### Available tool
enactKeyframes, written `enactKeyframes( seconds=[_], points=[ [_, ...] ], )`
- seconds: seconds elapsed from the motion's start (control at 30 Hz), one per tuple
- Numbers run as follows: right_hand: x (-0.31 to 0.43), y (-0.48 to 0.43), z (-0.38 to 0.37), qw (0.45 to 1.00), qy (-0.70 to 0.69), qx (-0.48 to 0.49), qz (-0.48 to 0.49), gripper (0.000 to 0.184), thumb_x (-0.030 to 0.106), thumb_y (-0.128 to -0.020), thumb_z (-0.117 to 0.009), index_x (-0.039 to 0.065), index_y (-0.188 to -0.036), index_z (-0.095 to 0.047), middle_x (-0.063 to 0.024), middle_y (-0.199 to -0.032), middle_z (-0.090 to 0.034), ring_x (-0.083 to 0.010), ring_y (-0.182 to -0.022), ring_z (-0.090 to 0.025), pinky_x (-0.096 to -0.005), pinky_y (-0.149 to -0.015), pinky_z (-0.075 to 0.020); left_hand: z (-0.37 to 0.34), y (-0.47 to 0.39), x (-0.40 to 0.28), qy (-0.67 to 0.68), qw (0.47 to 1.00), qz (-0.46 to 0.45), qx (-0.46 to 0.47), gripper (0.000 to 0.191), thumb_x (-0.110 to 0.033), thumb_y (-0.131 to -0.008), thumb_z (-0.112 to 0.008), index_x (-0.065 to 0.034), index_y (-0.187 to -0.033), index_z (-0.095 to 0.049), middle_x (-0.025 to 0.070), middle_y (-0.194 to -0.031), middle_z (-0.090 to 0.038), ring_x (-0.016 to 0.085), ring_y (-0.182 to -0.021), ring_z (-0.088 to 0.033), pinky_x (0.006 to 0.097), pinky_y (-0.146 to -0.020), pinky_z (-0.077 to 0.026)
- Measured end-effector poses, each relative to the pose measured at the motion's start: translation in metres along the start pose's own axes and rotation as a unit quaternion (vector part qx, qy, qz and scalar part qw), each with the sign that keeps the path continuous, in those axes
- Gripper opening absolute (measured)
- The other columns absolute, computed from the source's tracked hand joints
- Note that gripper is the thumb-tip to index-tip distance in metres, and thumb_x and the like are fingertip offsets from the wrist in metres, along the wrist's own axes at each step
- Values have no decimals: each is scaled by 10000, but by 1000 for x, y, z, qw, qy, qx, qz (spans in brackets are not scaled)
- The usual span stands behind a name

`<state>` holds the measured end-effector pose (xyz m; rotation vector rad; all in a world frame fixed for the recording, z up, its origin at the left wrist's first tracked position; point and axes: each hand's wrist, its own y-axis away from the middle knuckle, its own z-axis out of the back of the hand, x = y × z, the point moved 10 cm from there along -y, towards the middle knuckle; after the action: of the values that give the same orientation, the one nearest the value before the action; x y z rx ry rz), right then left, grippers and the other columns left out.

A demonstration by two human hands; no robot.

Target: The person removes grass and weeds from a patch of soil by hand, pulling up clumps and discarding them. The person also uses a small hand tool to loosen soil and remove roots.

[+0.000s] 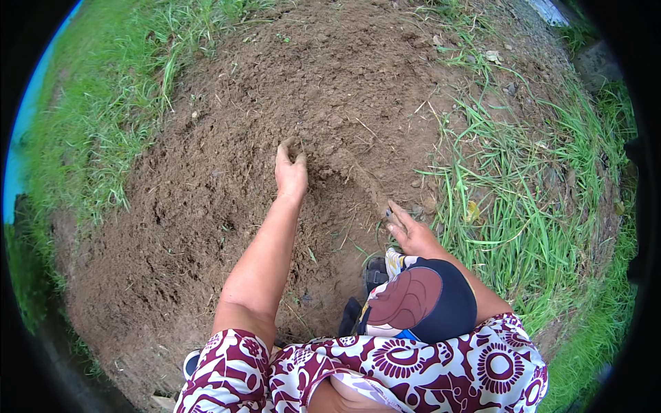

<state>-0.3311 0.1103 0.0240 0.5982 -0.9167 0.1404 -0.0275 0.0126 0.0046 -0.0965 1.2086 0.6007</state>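
Bent over bare, crumbly brown soil (pixel 248 129), I see my left hand (pixel 292 168) just above the ground near the middle. Its soiled fingers curl towards the thumb; a thin stalk shows by the fingertips, and I cannot tell whether it is held. My right hand (pixel 410 232) is lower and to the right, low over the soil beside the grass edge. A small dark object (pixel 389 212) shows at its fingers; its kind is unclear. From there a narrow, soil-coloured strip (pixel 366 180) runs up and left, either a dirt-covered tool or a ridge of earth.
Green grass (pixel 496 206) borders the soil on the right, with more grass (pixel 103 113) at the upper left. My knee in patterned cloth (pixel 423 299) and a dark shoe (pixel 376 273) are just below my right hand. A grey block (pixel 596 64) stands at the upper right.
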Motion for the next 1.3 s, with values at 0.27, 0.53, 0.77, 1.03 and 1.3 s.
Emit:
enactKeyframes(
  seconds=[0.27, 0.53, 0.77, 1.03, 1.3],
  points=[
    [-57, 40, -17, 944, -280, 55, -168, 511, 106, -892, -627, 68, -1349, -402, -82, -1084, -600, -132, -986, -599, -288, -818, -492, -98, 60, -16, -537, 765, -310, 175, 530, -159, -851, -555, -251, -1361, -441, 48, -1448, -370, 340, -1281, -396, 517, -1018, -353],
    [-50, -2, -36, 983, -77, 29, -164, 533, 277, -954, -517, 206, -1450, -335, -175, -1316, -538, -304, -1164, -564, -321, -976, -423, -108, 13, 8, -436, 801, -319, 258, 155, -218, -901, -548, -93, -988, -578, 116, -1084, -558, 331, -1046, -538, 419, -864, -484],
    [-71, -19, -75, 984, -151, -69, -64, 546, 282, -953, -527, 201, -1455, -325, -175, -1319, -538, -299, -1193, -542, -318, -992, -407, -98, 5, 10, -284, 868, -254, 319, 211, -140, -864, -596, -79, -1065, -576, 152, -1098, -562, 364, -1070, -527, 406, -934, -443],
    [-89, -25, -80, 985, -130, -96, 63, 554, 286, -957, -539, 235, -1464, -321, -87, -1207, -626, -212, -897, -661, -296, -796, -502, -107, 41, 20, -548, 736, -260, 300, 814, -316, -778, -695, -285, -1462, -254, 104, -1463, -333, 371, -1285, -373, 463, -1064, -341],
    [-33, -3, -38, 935, -236, 91, -250, 507, 264, -981, -503, 220, -1458, -338, -5, -701, -504, -78, -547, -439, -234, -450, -390, -104, 37, 14, -502, 808, -214, 223, 743, -191, -791, -676, -222, -1434, -306, 85, -1436, -382, 358, -1268, -402, 446, -1041, -362]
  ],
)
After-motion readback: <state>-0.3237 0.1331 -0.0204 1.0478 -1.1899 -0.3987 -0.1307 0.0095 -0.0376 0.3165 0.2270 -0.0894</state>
